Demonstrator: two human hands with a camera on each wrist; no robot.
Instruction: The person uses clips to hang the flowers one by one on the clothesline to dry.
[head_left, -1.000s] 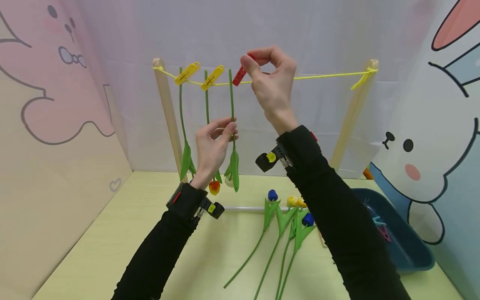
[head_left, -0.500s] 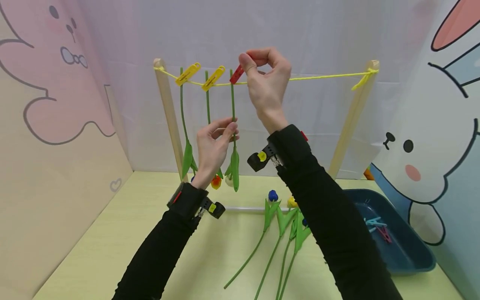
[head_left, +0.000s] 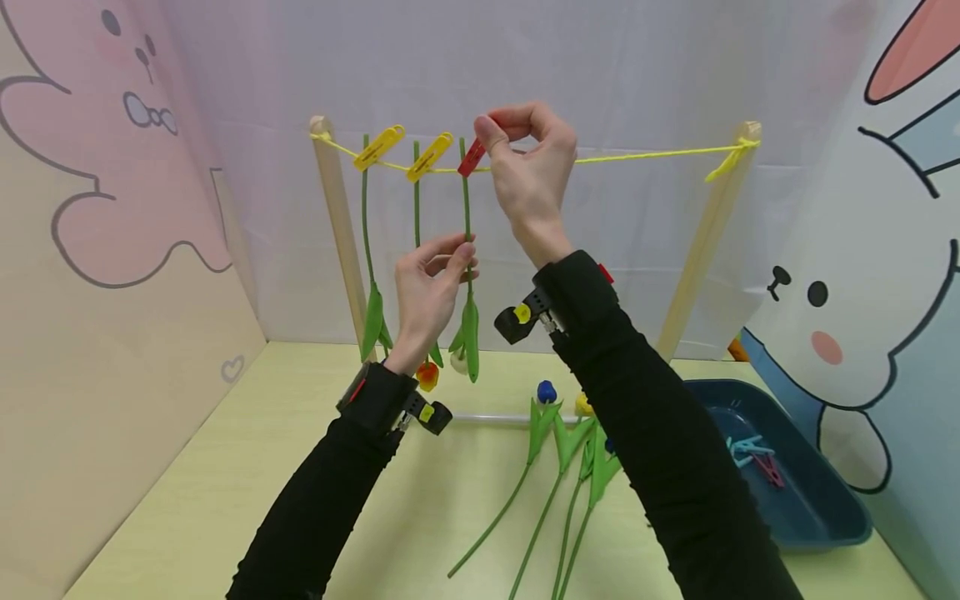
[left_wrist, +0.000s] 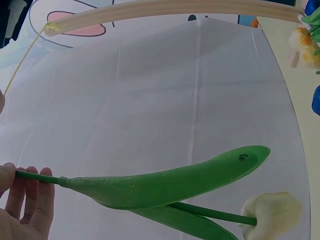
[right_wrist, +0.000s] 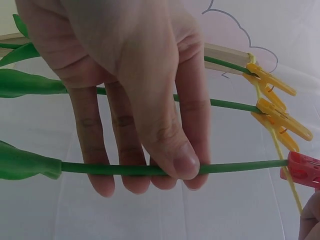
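Note:
My left hand (head_left: 427, 287) pinches the green stem (head_left: 467, 208) of an artificial white tulip (left_wrist: 272, 215) between thumb and fingers. The tulip hangs head down, its stem end rising just above a yellow string (head_left: 637, 156). Up at the string, my right hand (head_left: 536, 179) pinches a red clothespin (head_left: 471, 158). In the right wrist view the red clothespin (right_wrist: 303, 169) sits at the stem's end, over the string. Left of it, yellow clothespins (head_left: 430, 157) hold two more tulips on the string, one with an orange-red bloom (head_left: 427, 376).
Wooden posts (head_left: 708, 242) carry the string at both ends. Several tulips (head_left: 540, 429) lie on the table (head_left: 187, 500), partly behind my right sleeve. A dark blue bin (head_left: 832, 517) at the right contains light blue and pink clothespins (head_left: 767, 468). A pale curtain hangs behind.
My right hand has moved left and slightly down, bringing the red clothespin from beside the stem onto the stem at the string. My left hand has stayed on the stem.

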